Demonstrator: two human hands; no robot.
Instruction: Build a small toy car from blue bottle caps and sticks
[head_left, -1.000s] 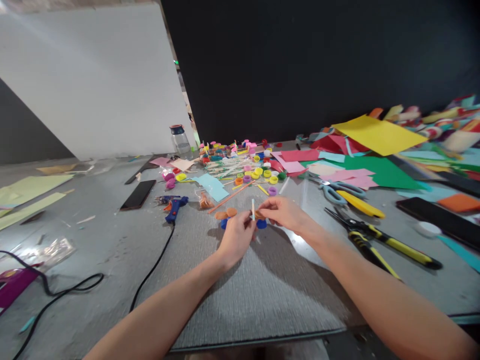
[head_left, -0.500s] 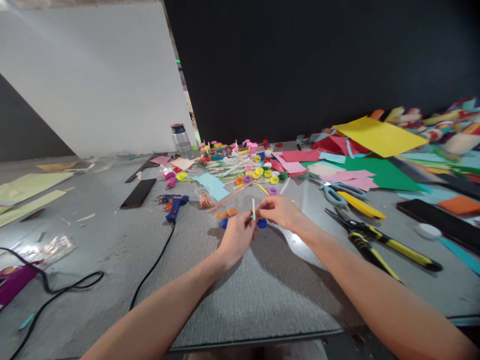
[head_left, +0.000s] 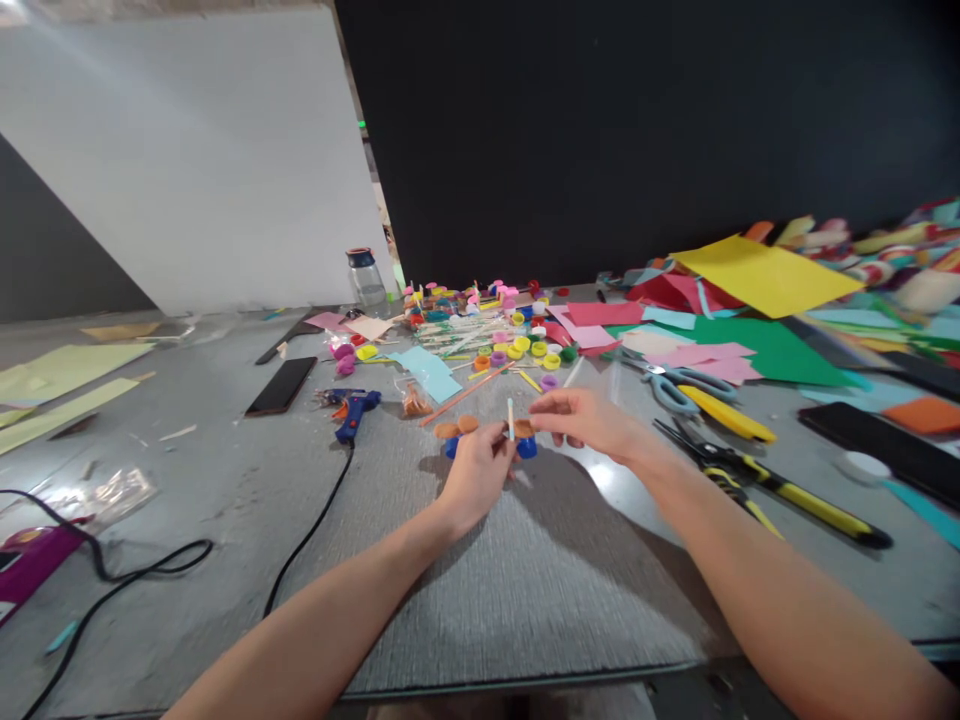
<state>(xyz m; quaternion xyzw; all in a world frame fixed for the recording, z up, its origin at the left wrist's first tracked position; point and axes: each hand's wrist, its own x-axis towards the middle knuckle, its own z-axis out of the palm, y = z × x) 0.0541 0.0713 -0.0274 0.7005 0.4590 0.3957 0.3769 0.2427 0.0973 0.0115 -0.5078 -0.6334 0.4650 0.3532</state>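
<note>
My left hand (head_left: pixel 480 465) is closed on a small craft model made of blue bottle caps (head_left: pixel 528 447) and orange-brown discs (head_left: pixel 448 430). A short pale stick (head_left: pixel 511 418) stands upright from it by my left fingertips. The rest of the model is hidden behind the fingers. Just to the right, my right hand (head_left: pixel 581 420) hovers with its fingers loosely apart and nothing in them, its fingertips close to the right-hand disc.
A blue glue gun (head_left: pixel 356 410) with a black cord and a dark phone (head_left: pixel 282 387) lie left. Scissors (head_left: pixel 679 385), a yellow cutter (head_left: pixel 724 413) and pliers (head_left: pixel 780 485) lie right. Bottle caps (head_left: pixel 551 360), sticks and coloured paper (head_left: pixel 765 275) cover the back, beside a clear jar (head_left: pixel 365 278).
My right hand has let go at the upright stick and moved a little right, uncovering an orange-brown disc. My left hand keeps its grip on the model.
</note>
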